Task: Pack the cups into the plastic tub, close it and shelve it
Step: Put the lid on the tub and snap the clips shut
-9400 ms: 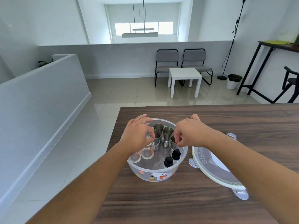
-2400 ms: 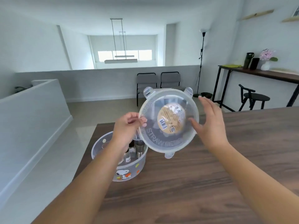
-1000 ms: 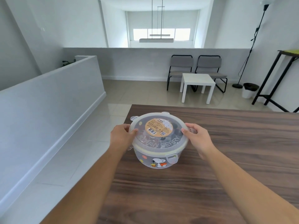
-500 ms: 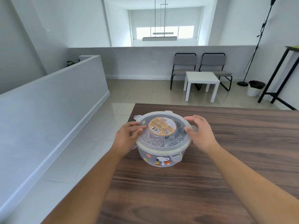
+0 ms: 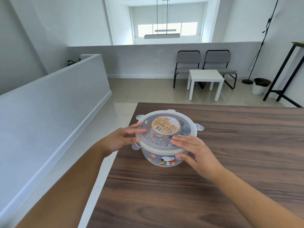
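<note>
The clear round plastic tub [image 5: 153,157], with a cartoon dog sticker on its wall, stands near the left far corner of the wooden table [image 5: 230,145]. Its translucent lid [image 5: 164,127] with a round tan label sits on top. Dark shapes of the cups [image 5: 185,129] show dimly through the lid. My left hand [image 5: 121,140] grips the lid's left rim, fingers on top and thumb by a side tab. My right hand [image 5: 195,150] lies on the near right rim, fingers flat on the lid and thumb under the edge. Three locking tabs stick outward.
The table's left edge [image 5: 115,162] runs just left of the tub, with tiled floor below. A white half wall [image 5: 49,104] lies to the left. A small white side table [image 5: 205,78], two chairs and a bin [image 5: 260,85] stand beyond.
The lid, held in the air earlier, now sits on the tub. In the last half second my right hand slid from the right rim round to the near rim.
</note>
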